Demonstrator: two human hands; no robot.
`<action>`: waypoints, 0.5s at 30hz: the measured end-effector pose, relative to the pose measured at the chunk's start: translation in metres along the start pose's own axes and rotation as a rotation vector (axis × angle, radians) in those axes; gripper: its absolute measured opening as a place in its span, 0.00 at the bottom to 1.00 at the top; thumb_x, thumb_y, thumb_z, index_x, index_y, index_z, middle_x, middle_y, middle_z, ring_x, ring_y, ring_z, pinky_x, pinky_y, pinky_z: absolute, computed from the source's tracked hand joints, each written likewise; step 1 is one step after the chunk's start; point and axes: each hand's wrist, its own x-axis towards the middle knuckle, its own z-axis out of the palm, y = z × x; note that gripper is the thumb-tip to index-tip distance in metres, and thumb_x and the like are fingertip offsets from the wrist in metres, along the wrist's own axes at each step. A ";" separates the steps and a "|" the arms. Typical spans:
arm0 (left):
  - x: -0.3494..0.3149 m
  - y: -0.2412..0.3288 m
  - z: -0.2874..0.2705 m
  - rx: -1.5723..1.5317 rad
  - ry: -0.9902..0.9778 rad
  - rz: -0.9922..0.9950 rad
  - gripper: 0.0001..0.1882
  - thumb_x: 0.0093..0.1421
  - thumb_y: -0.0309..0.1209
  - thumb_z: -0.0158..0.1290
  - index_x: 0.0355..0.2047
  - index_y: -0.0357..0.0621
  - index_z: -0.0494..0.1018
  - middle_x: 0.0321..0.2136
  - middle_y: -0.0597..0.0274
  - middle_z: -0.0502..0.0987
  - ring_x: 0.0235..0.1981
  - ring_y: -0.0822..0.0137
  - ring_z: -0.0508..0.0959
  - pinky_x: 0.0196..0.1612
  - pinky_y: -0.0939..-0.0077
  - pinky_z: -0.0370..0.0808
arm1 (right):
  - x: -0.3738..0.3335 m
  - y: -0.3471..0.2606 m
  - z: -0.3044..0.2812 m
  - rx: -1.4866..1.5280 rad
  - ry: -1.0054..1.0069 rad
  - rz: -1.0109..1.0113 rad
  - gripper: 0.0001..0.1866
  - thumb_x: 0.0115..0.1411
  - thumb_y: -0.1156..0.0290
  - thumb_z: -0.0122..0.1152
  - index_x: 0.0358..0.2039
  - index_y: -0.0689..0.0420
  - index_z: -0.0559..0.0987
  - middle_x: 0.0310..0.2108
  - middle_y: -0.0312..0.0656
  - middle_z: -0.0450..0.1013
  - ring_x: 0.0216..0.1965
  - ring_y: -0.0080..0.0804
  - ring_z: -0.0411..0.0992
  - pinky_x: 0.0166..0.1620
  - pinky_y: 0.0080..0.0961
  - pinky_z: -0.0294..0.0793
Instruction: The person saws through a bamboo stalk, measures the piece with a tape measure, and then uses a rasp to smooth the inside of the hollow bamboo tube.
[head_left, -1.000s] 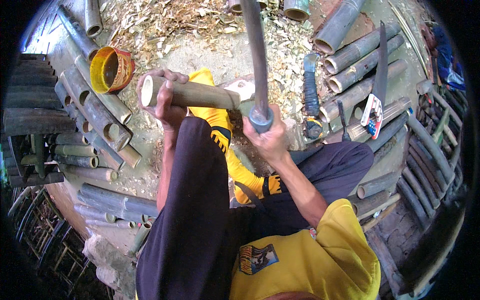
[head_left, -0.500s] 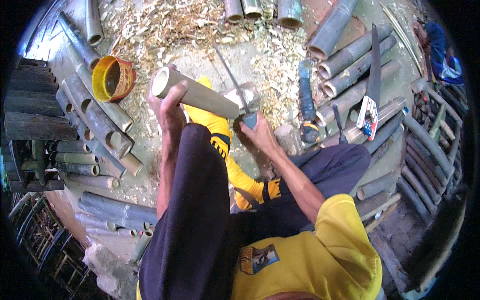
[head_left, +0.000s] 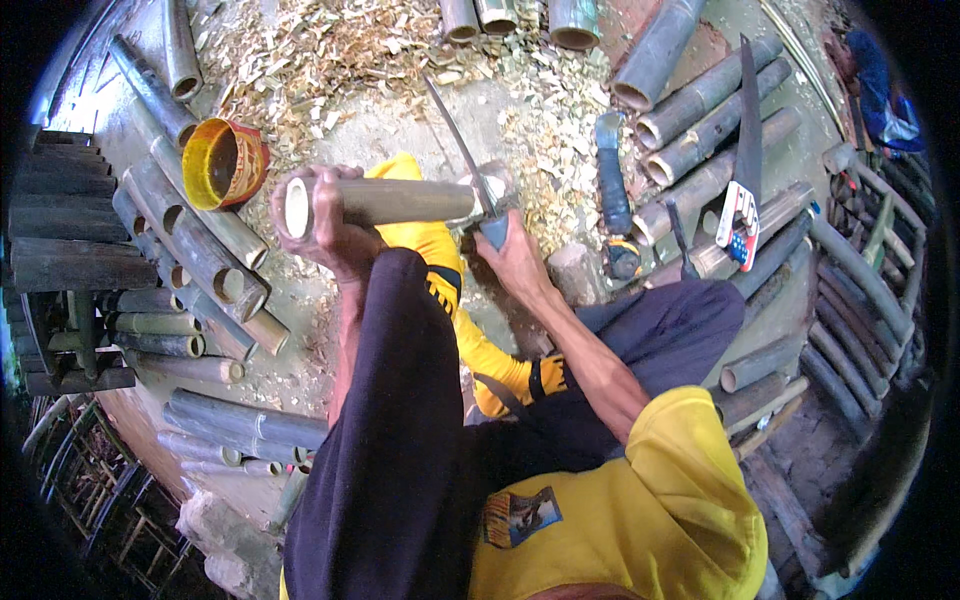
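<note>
My left hand (head_left: 330, 222) is wrapped round a bamboo tube (head_left: 400, 201) near its open pale end. The tube lies nearly level above my yellow-covered foot (head_left: 425, 245). My right hand (head_left: 515, 262) grips the grey-blue handle of a long, thin-bladed tool (head_left: 462, 145). Its dark blade slants up and left, crossing by the tube's right end. I cannot tell whether it is a file or a narrow knife, nor whether the blade touches the bamboo. A pale cut surface shows at that end.
Bamboo chips (head_left: 400, 50) cover the ground ahead. A yellow-and-red tub (head_left: 192, 165) stands left, beside bamboo tubes (head_left: 200, 250). On the right lie a black-wrapped tool (head_left: 612, 180), a handsaw (head_left: 746, 150) across more tubes, and a short wooden block (head_left: 577, 275).
My left hand has moved left and down, turning the tube from a slant to nearly level. My right hand and the thin-bladed tool have shifted only slightly.
</note>
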 end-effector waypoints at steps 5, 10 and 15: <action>0.007 -0.001 -0.029 -0.250 -0.149 -0.059 0.14 0.46 0.26 0.51 0.34 0.34 0.65 0.23 0.53 0.71 0.25 0.61 0.74 0.32 0.66 0.75 | -0.036 -0.053 -0.029 0.310 0.075 -0.206 0.20 0.54 0.67 0.63 0.41 0.64 0.66 0.23 0.42 0.72 0.22 0.22 0.70 0.25 0.22 0.70; 0.007 -0.009 -0.021 -0.296 -0.350 -0.088 0.15 0.44 0.27 0.50 0.34 0.35 0.64 0.24 0.52 0.70 0.26 0.60 0.73 0.34 0.64 0.74 | -0.005 -0.006 -0.001 0.198 0.138 -0.211 0.19 0.51 0.70 0.65 0.39 0.62 0.68 0.25 0.42 0.73 0.25 0.21 0.70 0.28 0.22 0.71; 0.017 -0.002 -0.038 -0.248 -0.447 -0.072 0.17 0.43 0.28 0.50 0.35 0.37 0.64 0.25 0.52 0.69 0.27 0.59 0.71 0.36 0.61 0.72 | -0.012 -0.032 -0.020 0.163 -0.085 -0.089 0.21 0.53 0.63 0.62 0.39 0.65 0.67 0.27 0.54 0.75 0.29 0.45 0.76 0.29 0.34 0.74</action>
